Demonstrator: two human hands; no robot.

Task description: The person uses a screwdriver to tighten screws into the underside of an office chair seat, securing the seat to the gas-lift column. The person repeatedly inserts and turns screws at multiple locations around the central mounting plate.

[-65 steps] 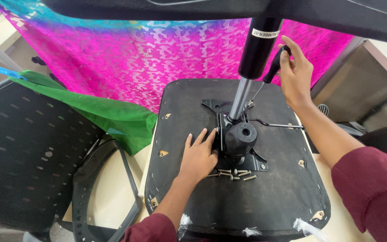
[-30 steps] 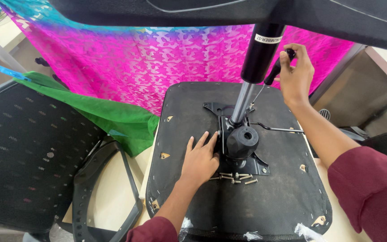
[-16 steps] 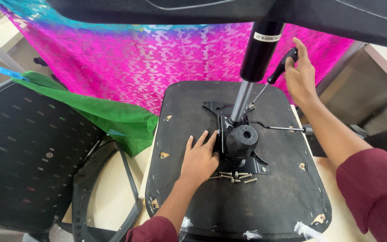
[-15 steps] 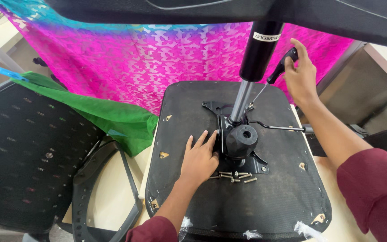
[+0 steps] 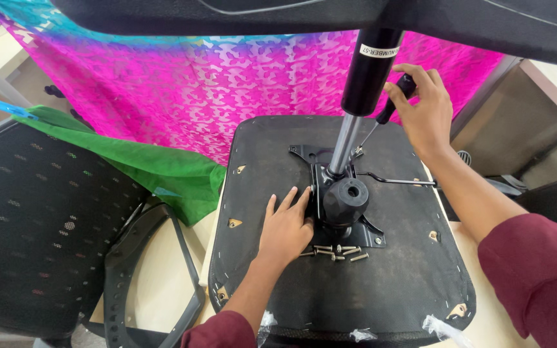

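Pink cloth (image 5: 182, 84) backs seat underside (image 5: 394, 290); gas cylinder (image 5: 365, 84) crowds screwdriver (image 5: 388, 113).

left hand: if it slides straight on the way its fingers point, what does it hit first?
The black mechanism plate at the gas-lift column; the left hand already lies flat at its edge. Depth is unclear.

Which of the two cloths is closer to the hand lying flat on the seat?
The green cloth, draped just beside the upturned black seat base where the left hand rests. The pink patterned cloth hangs farther back.
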